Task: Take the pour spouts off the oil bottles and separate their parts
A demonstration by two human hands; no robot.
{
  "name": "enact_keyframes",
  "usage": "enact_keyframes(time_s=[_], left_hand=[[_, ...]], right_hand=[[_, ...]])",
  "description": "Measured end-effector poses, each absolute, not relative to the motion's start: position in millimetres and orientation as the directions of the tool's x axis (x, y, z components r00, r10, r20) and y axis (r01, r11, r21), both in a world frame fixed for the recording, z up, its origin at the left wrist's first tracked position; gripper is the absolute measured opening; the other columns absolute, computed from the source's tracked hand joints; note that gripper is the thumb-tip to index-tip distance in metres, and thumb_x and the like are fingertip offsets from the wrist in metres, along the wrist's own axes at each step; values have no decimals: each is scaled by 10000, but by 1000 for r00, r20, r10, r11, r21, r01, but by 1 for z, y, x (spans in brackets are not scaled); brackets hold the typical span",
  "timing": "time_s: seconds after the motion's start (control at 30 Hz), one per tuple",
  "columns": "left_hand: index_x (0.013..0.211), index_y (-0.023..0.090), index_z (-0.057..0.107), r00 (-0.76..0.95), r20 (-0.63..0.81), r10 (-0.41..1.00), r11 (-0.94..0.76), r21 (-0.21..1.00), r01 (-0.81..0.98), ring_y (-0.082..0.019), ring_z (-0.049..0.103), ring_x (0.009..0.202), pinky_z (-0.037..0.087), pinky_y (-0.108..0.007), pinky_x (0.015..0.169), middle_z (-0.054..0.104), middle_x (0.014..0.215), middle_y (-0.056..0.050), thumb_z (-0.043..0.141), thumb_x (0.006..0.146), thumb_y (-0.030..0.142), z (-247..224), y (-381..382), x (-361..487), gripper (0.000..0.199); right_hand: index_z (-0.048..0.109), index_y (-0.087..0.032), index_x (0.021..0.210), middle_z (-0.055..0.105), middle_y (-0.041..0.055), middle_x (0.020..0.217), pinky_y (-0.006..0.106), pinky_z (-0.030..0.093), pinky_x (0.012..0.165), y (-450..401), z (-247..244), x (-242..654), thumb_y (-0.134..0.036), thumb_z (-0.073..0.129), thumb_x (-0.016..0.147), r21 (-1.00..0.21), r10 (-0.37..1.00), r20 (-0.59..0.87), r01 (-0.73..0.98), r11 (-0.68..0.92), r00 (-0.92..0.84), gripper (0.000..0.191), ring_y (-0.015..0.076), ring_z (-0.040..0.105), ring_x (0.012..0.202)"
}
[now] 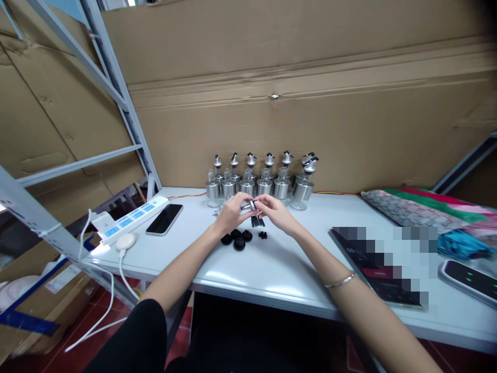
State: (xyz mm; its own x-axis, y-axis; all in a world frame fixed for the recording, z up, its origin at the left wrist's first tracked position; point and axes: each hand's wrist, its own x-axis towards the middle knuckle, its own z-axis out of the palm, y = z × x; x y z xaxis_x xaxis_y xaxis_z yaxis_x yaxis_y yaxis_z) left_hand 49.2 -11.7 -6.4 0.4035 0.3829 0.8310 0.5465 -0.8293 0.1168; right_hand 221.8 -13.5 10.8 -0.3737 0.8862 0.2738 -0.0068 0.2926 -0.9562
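Observation:
Above the grey table, my left hand (232, 211) is closed on a small silvery metal part (252, 205). My right hand (274, 211) pinches the same part from the other side, so the fingertips of both hands nearly meet. Under the hands lie small black strips (257, 221) and a cluster of tiny black pieces (263, 235). Several round black caps (239, 243) sit nearer the front edge. Behind the hands stand rows of glass bottles with metal sleeves (264, 188), some topped with silver and black spouts (269, 159).
A phone (165, 219) and a white power strip (134, 220) lie on the left of the table (248, 274). On the right are a tablet (373, 259), a dark-topped device (469, 280) and colourful bags (419, 210). Cardboard (310, 124) rises behind.

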Motion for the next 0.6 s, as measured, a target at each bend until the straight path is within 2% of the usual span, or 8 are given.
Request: enact_keyframes(time_s=[0.2, 0.4, 0.6], left_hand=[[1055, 152, 488, 406, 848, 340, -848, 90, 522, -171, 613, 921, 513, -296, 797, 611, 974, -81, 595, 836, 318, -6, -12, 50, 295], [1058, 150, 504, 455, 805, 380, -871, 146, 469, -168, 625, 922, 515, -293, 804, 624, 981, -85, 596, 833, 339, -9, -10, 50, 309], [1081, 146, 512, 440, 792, 423, -864, 205, 460, -174, 615, 931, 507, -303, 815, 619, 991, -92, 593, 836, 326, -6, -12, 51, 315]], right_hand=[[555, -171, 803, 528, -28, 619, 255, 361, 527, -12, 10, 222, -504, 620, 694, -926, 884, 328, 72, 371, -334, 355, 100, 458, 563], [509, -177, 738, 442, -71, 527, 229, 305, 479, -15, 10, 220, -468, 625, 659, -963, 915, 239, 44, 267, -324, 323, 73, 381, 490], [502, -191, 771, 432, -76, 538, 226, 299, 481, -17, 11, 216, -395, 573, 675, -958, 918, 267, 19, 285, -294, 236, 73, 374, 490]])
